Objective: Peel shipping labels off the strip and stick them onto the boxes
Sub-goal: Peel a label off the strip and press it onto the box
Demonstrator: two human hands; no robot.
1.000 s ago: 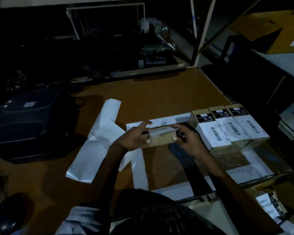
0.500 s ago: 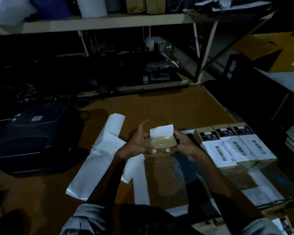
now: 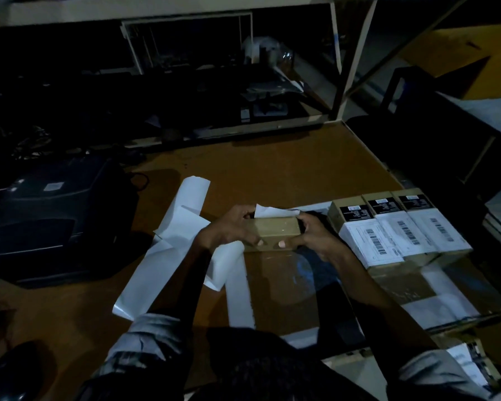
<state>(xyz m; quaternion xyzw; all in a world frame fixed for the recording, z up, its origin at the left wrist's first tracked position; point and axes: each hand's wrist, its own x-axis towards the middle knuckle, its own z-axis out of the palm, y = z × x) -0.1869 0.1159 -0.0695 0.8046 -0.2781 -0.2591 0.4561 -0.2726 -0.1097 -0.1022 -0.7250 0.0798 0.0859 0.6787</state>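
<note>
We see both hands closed around a small brown box (image 3: 276, 228) held just above the table (image 3: 272, 172): the left hand (image 3: 232, 227) has its grip on the box's left end, the right hand (image 3: 310, 233) on its right end, thumbs along the near face. A white label (image 3: 268, 211) stands up from the box's far edge by the left fingers. Just right, three labelled boxes (image 3: 399, 227) lie side by side. Left of the hands, white backing strips (image 3: 168, 244) lie beside a dark printer (image 3: 52, 215).

Label (image 3: 269, 211) mostly hidden behind box (image 3: 276, 228) — print on three labelled boxes (image 3: 402, 230) too small to read.
</note>
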